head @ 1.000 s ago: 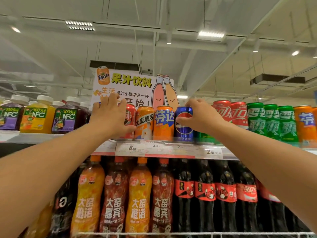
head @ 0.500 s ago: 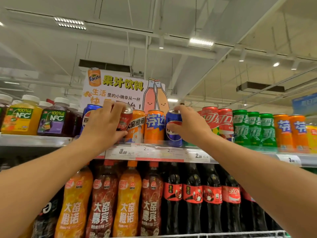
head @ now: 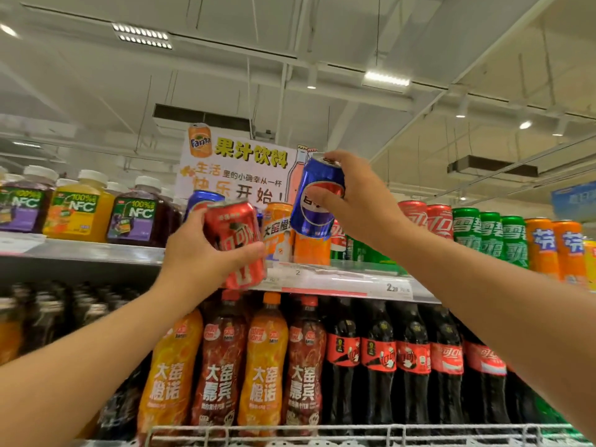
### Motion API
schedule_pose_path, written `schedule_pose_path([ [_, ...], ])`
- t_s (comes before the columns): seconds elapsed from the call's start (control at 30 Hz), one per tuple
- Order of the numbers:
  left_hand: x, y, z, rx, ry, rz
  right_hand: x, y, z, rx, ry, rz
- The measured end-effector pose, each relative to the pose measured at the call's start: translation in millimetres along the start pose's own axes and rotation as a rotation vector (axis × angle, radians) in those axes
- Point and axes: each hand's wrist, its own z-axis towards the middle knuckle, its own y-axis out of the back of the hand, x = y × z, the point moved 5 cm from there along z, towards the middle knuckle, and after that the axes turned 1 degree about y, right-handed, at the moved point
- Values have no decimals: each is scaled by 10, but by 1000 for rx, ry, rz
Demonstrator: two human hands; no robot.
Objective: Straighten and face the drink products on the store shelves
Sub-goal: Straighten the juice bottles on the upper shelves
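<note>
Item 1: red cylindrical aluminium cola can (head: 237,243). It is clasped round its lower body by the left hand (head: 200,256), thumb across the front label and fingers wrapped behind. The can is held clear of the shelf, in front of the shelf lip, its top tilted to the left.

Item 2: blue cylindrical aluminium cola can with a red-and-white roundel (head: 317,196). It is gripped round its mid-body by the right hand (head: 358,201), one finger laid across the logo and others curled at the top rim. The can is raised above the row of cans, its top leaning to the right.

Handling, as judged: if full, moderate weight is to be expected in each can. The walls are thin and stiff, liable to dent under a hard squeeze; the printed surface is smooth and may slip. A hold round the middle of the body is advised, with the label left visible for facing.

Pose: both forearms are extended upward and forward, the right raised higher than the left.

Surroundings: a grey metal top shelf (head: 96,251) with a price strip (head: 348,283) bears an orange soda can (head: 277,233), further red cans (head: 438,221) and green lemon-lime cans (head: 490,237). Juice bottles with white caps (head: 77,206) stand to the left. Dark cola bottles with red labels (head: 412,359) fill the shelf below.
</note>
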Motion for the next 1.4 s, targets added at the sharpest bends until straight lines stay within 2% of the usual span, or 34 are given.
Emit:
schedule_pose_path([
  [0.13, 199, 24, -92, 187, 46, -35, 142, -356, 208, 46, -42, 113],
  [0.33, 359, 51, -165, 308, -6, 21, 122, -845, 430, 141, -165, 149],
  [0.57, 450, 29, -159, 268, -34, -12, 122, -1196, 546, 220, -259, 144],
  [0.73, 430, 16, -144, 270, -50, -7, 170, -1343, 569, 323, -292, 57],
  [0.87, 461, 21, -129, 272, -49, 11, 244, -1458, 577, 452, -299, -102],
  [1.1, 480, 22, -117, 267, -33, 5, 237, -1484, 522, 446, -312, -130],
  [1.17, 465, 16, -116, 264, -23, 9, 240, -1453, 486, 390, -292, -125],
  [1.3, 439, 18, -119, 246, -6, 32, 389, -1230, 345, 168, -144, -54],
  [1.4, 403, 17, -121, 258, 9, 42, 506, -1054, 134, 166, -108, 8],
])
